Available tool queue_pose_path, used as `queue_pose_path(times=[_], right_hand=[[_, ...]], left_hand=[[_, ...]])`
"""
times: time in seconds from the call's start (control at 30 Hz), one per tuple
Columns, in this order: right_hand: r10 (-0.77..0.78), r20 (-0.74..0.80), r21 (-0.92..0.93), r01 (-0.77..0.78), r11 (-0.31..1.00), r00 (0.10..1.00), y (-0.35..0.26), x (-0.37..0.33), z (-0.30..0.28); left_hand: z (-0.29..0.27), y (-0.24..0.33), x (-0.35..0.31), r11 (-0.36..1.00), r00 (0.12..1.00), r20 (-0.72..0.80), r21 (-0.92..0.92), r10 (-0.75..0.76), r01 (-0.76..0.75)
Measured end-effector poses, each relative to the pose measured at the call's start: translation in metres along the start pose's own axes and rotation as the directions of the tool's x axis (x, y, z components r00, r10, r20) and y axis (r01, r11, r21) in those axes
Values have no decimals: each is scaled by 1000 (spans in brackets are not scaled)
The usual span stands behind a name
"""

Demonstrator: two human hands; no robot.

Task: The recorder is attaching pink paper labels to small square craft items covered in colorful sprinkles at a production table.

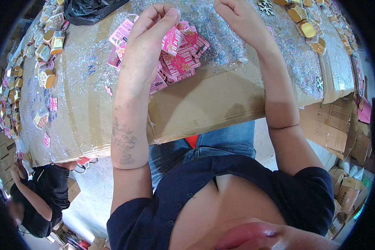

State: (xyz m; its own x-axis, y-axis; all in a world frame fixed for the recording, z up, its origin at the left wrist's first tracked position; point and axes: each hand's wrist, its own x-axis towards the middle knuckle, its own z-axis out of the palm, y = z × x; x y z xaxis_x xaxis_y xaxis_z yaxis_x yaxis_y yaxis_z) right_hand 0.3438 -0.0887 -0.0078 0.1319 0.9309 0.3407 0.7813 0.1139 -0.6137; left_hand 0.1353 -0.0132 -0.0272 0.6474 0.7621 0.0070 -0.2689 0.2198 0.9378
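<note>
My left hand (154, 27) is closed at the far side of the cardboard-covered table, thumb pressed to the curled fingers. A small clear bit shows at its fingertips, too small to name. Under and beside this hand lies a loose pile of pink-and-white printed cards (183, 62). To the right, apart from the pile, my right hand (237, 16) is curled with its fingers together over clear, glittery shreds (225, 46). The picture's upper edge cuts that hand off, so anything in it is hidden. A snowflake-shaped piece (266, 7) lies just right of it.
Small containers with gold lids (307, 29) line the right side, and more gold-lidded containers (46, 78) the left. A black plastic bag (91, 10) lies at the far left. Another person (41, 196) sits at lower left. Cardboard boxes (327, 121) stand at the right.
</note>
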Motion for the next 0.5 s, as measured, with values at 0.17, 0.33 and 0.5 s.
queue_pose_path(times=[0.17, 0.33, 0.5], right_hand=[[-1, -16, -37, 0, 999, 1000, 21, 0, 6], [166, 76, 433, -182, 883, 983, 6, -3, 6], [-96, 56, 429, 62, 901, 994, -21, -8, -6]], left_hand=[[6, 0, -2, 1000, 999, -32, -1, 11, -11], [8, 3, -5, 1000, 998, -57, -2, -2, 2], [9, 3, -6, 1000, 1000, -10, -8, 0, -1]])
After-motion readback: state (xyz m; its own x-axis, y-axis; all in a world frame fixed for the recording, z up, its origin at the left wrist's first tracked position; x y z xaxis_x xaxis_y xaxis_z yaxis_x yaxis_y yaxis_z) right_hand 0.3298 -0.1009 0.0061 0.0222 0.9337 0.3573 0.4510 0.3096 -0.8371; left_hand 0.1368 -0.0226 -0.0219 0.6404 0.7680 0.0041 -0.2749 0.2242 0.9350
